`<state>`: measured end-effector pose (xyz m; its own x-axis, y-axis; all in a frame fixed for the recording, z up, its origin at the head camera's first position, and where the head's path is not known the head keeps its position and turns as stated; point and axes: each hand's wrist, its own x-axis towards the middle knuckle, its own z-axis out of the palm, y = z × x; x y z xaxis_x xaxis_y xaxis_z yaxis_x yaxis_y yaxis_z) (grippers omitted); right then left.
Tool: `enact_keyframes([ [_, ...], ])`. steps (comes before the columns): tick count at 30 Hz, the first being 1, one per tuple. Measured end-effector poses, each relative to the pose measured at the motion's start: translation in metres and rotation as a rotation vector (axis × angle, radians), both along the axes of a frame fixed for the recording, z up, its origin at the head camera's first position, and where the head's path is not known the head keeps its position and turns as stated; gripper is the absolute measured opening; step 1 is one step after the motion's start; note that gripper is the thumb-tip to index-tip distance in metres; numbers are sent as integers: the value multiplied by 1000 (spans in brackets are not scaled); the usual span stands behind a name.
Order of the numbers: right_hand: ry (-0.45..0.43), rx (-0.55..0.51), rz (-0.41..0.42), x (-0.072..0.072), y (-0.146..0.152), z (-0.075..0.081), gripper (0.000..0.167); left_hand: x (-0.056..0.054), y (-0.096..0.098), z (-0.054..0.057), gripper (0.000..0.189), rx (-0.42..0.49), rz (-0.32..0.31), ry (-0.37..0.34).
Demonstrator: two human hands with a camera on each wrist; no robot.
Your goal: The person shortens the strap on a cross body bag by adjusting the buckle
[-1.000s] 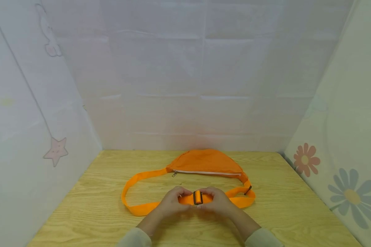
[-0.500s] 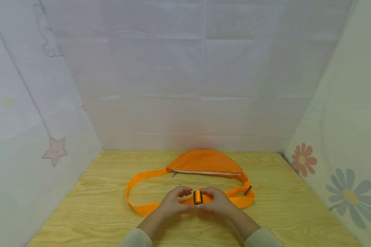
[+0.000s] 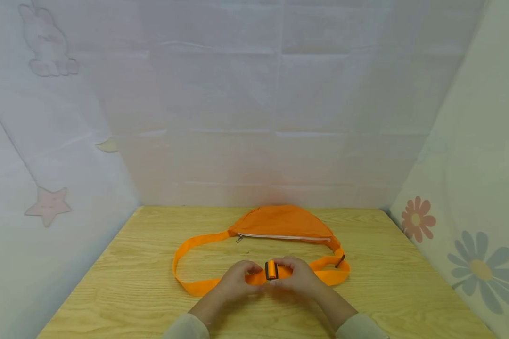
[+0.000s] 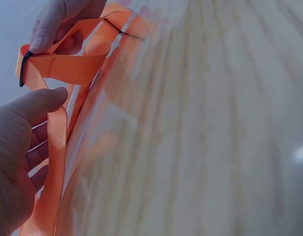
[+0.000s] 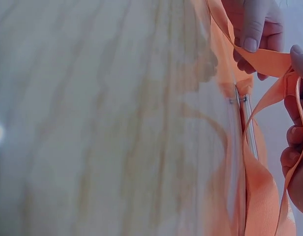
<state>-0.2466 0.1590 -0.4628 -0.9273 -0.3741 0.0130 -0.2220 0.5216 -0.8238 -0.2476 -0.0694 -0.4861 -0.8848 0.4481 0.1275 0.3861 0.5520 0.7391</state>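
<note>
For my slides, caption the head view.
Left hand and right hand hold an orange strap near its dark buckle, the bag lying farther back.

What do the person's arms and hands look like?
The left hand and right hand are bare: no gloves or rings show. The left sleeve and right sleeve look plain and pale cream, and stop short of the hands.

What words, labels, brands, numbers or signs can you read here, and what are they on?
None: I can make out no word, label, brand or number on the orange bag, its strap or the black buckle.
The zipper pull is too small to tell.
The left wall shows drawings, including a star and a rabbit, but no readable lettering.
</note>
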Motion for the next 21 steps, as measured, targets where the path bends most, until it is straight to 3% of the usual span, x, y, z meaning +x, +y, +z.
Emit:
enact_keyframes([
  [21, 6, -11, 2, 0, 1, 1, 65, 4, 2, 14, 38, 60, 24, 46],
])
